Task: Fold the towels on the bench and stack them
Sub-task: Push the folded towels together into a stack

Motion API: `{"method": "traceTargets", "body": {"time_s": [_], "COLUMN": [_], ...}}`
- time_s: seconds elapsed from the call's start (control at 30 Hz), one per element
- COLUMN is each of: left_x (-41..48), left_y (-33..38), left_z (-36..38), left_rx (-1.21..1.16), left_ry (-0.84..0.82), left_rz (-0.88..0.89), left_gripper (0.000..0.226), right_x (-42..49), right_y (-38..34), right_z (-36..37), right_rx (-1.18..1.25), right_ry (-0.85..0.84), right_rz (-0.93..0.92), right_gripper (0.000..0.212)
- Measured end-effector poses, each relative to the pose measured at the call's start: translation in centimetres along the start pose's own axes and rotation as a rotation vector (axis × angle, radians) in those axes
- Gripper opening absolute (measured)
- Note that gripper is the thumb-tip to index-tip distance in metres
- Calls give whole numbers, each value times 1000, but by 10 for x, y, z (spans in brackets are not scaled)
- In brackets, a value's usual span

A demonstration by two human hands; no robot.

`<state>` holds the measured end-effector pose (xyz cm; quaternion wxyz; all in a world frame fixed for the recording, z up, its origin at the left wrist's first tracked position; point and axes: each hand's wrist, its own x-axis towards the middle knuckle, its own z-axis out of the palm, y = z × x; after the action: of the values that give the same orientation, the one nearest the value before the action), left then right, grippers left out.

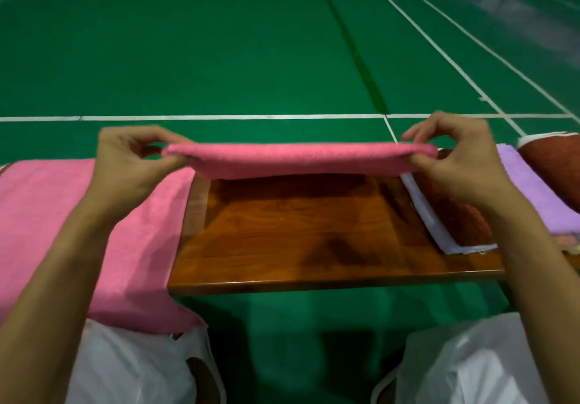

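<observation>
Folded pink terry towel (298, 160) held mid-frame above brown wooden worktop (314, 231). Left hand (125, 165) and right hand (461, 158) each pinch one end between thumb and curled fingers (420, 132). Flat pink towel (62, 231) lies left; stacked white, maroon and lilac towels (533, 190) lie right.

The left forearm (62, 262) and right forearm (521, 246) reach from the near corners toward the middle, hands level and well apart. The left hand (131, 165) pinches the left end of a folded towel (298, 160) between thumb and curled fingers; the right hand (458, 158) pinches the right end likewise
</observation>
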<state>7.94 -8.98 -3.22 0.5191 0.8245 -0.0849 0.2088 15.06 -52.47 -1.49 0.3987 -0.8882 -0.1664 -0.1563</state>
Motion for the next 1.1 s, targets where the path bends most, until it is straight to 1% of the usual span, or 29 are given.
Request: {"method": "traceTargets", "body": {"time_s": [0.07,0.13,0.17,0.2,0.23,0.27,0.3,0.33,0.4,0.43,0.47,0.5,0.57,0.6,0.63,0.73,0.87,0.97,1.1], "left_x": [-9,-20,-25,-30,-34,-36,-38,-38,-40,-40,-41,-42,-43,-43,-44,-48,-55,-54,-55], "left_y": [-5,-14,-17,-19,-19,-19,-18,-18,-18,-19,-22,-21,-20,-18,-15,-24,-41,-48,-60], "left_z": [-8,-5,-1,3,7,11,16,22,40,50,61,74,97,108,120,143,155,149,125], "left_rx": [190,400,450,461,433,389,351,352,432,495,561,608,654,673,695,779,863,901,960], "left_ry": [-241,-513,-639,-742,-801,-798,-739,-653,-452,-360,-293,-261,-269,-294,-319,-403,-491,-483,-449], "left_rz": [-112,-259,-321,-367,-399,-416,-404,-360,-239,-162,-89,-45,-30,-37,-39,-28,-100,-140,-180], "left_gripper": [23,18,19,23,29,37,46,53,56,55,55,55,63,68,71,71,71,72,73], "right_x": [-9,-18,-22,-25,-28,-29,-30,-29,-28,-28,-29,-31,-39,-43,-48,-56,-60,-62,-61], "right_y": [1,3,3,3,4,3,3,3,4,3,1,-4,-16,-22,-25,-24,-17,-11,9], "right_z": [-4,0,5,9,14,17,21,24,37,47,60,75,105,120,134,163,174,171,153], "right_rx": [-70,-261,-368,-461,-527,-557,-570,-583,-638,-663,-672,-658,-606,-579,-547,-474,-513,-573,-604], "right_ry": [-262,-532,-652,-752,-824,-859,-860,-826,-667,-569,-496,-459,-473,-490,-501,-529,-591,-574,-507], "right_rz": [64,124,170,221,264,288,292,274,199,166,143,123,85,59,23,-71,-84,-40,51], "right_gripper": [32,33,30,29,28,27,26,25,17,18,25,34,58,67,71,69,65,69,72]}}
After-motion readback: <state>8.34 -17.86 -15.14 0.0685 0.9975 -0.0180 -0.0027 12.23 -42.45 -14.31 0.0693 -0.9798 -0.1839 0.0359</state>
